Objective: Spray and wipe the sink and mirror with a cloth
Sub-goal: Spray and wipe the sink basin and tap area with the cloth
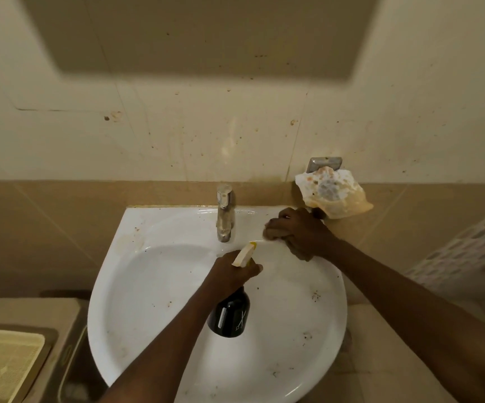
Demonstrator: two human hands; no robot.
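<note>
from my feed i look straight down on a white sink [136, 289], rounded at the front and squared off against the wall. its basin is glossy but dirty: brown specks and small clumps of grit are scattered over the right and front rim, and a yellowish stain sits on the back left corner. a dull metal tap [224, 216] stands upright at the middle of the back edge, its body marked with scale.

my left hand [231, 273] is curled tight round the neck of a spray bottle [231, 317], held over the middle of the basin. the bottle has a dark, shiny body with a small white scissors mark and a pale cream and yellow nozzle that points up and right, toward the back right of the sink.

my right hand [303, 228] is closed over a brown cloth [276, 231], bunched up under the fingers and pressed onto the back right rim of the sink, just right of the tap. part of the cloth pokes out below the wrist.

just beyond that hand a crumpled white and orange stained bag [334, 194] hangs from a metal holder [324, 163] on the wall. the cream wall tiles [177, 135] above the sink are flecked with brown spots. at the lower left a pale yellow basket [1, 365] sits on a beige surface [31, 309].
</note>
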